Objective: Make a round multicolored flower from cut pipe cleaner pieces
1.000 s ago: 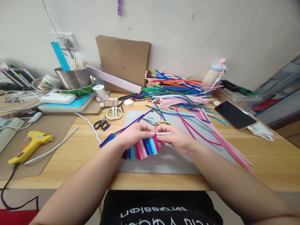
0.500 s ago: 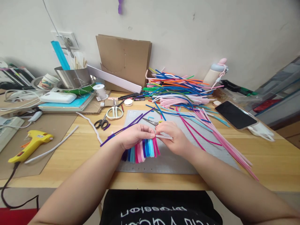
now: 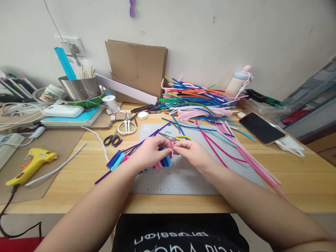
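Near the middle of the grey cutting mat point(image 3: 195, 183), my left hand point(image 3: 153, 153) is closed on a row of folded pipe cleaners point(image 3: 166, 161) in blue, light blue, pink and purple. Part of that row is hidden by the hand and wrist; its far end shows left of my forearm. My right hand point(image 3: 192, 153) pinches a deep pink pipe cleaner point(image 3: 171, 143) at the row's right end, its fingertips meeting those of my left hand. Just beyond the fingers lies a pointed metal tool with yellow handles point(image 3: 186, 138). Long purple pipe cleaners point(image 3: 152, 134) lie behind my left hand.
Behind the mat is a heap of many-coloured pipe cleaners point(image 3: 199, 98); pink ones point(image 3: 252, 164) stretch right. A phone point(image 3: 262, 128) lies farther right. To the left are black scissors point(image 3: 112, 139), white-handled scissors point(image 3: 127, 126) and a yellow glue gun point(image 3: 33, 164).
My right hand has come in against my left fingertips, and the pale strip it held no longer shows. The row has been raised and turned, its left end now visible beyond my left forearm.
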Motion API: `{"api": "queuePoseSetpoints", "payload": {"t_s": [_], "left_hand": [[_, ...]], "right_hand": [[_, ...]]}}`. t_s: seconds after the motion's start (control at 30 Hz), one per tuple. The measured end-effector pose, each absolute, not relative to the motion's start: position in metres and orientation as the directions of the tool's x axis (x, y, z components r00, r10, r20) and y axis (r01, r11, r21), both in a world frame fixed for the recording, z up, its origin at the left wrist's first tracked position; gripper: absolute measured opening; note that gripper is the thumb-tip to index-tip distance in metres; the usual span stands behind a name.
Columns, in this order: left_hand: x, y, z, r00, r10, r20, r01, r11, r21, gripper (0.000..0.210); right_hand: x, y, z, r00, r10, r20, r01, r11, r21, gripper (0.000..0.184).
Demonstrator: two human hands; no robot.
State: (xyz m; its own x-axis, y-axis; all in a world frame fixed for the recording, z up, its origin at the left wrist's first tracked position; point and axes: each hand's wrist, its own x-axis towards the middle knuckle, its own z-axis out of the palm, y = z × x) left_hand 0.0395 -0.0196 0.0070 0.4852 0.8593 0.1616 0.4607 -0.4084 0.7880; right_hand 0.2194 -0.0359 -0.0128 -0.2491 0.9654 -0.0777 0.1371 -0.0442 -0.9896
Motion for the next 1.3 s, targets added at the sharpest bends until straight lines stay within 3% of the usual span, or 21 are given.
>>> {"api": "queuePoseSetpoints", "payload": {"t_s": [0.13,0.27,0.4,0.57,0.73,0.9,0.97,1.07,1.17,1.3], "left_hand": [[0.039,-0.019,0.006,0.49,0.856,0.164,0.475,-0.42,0.774,0.014],[0.039,-0.016,0.0,0.466,0.878,0.107,0.424,-0.328,0.844,0.018],[0.038,-0.012,-0.004,0.478,0.878,0.016,0.189,-0.121,0.974,0.023],[0.038,-0.01,-0.007,0.519,0.854,-0.045,-0.03,0.071,0.997,0.03],[0.037,-0.008,-0.01,0.53,0.844,-0.083,0.003,0.095,0.995,0.027],[0.033,-0.008,-0.005,0.555,0.816,-0.163,0.143,0.1,0.985,0.02],[0.032,-0.008,-0.002,0.561,0.807,-0.184,0.189,0.092,0.978,0.019],[0.031,-0.009,-0.002,0.568,0.802,-0.184,0.217,0.069,0.974,0.022],[0.032,-0.009,-0.003,0.581,0.795,-0.172,0.199,0.066,0.978,0.022],[0.033,-0.01,0.001,0.61,0.773,-0.176,0.147,0.108,0.983,0.019]], "right_hand": [[0.216,-0.038,-0.013,-0.231,0.962,-0.144,0.02,-0.143,-0.989,0.022],[0.215,-0.039,-0.013,-0.246,0.959,-0.138,-0.061,-0.158,-0.986,0.022],[0.215,-0.041,-0.011,-0.221,0.974,-0.042,-0.01,-0.045,-0.999,0.018],[0.216,-0.043,-0.008,-0.216,0.975,-0.041,0.013,-0.039,-0.999,0.017],[0.215,-0.042,-0.011,-0.275,0.957,-0.093,-0.018,-0.102,-0.995,0.019],[0.228,-0.028,-0.011,-0.158,0.987,0.04,0.234,0.077,-0.969,0.022],[0.238,-0.018,-0.014,-0.089,0.982,0.167,0.46,0.189,-0.867,0.022],[0.251,-0.004,-0.022,-0.186,0.959,0.212,0.792,0.274,-0.545,0.017],[0.257,0.004,-0.033,-0.306,0.948,0.089,0.883,0.318,-0.345,0.018],[0.254,0.007,-0.039,-0.35,0.936,0.02,0.907,0.344,-0.244,0.017]]}}
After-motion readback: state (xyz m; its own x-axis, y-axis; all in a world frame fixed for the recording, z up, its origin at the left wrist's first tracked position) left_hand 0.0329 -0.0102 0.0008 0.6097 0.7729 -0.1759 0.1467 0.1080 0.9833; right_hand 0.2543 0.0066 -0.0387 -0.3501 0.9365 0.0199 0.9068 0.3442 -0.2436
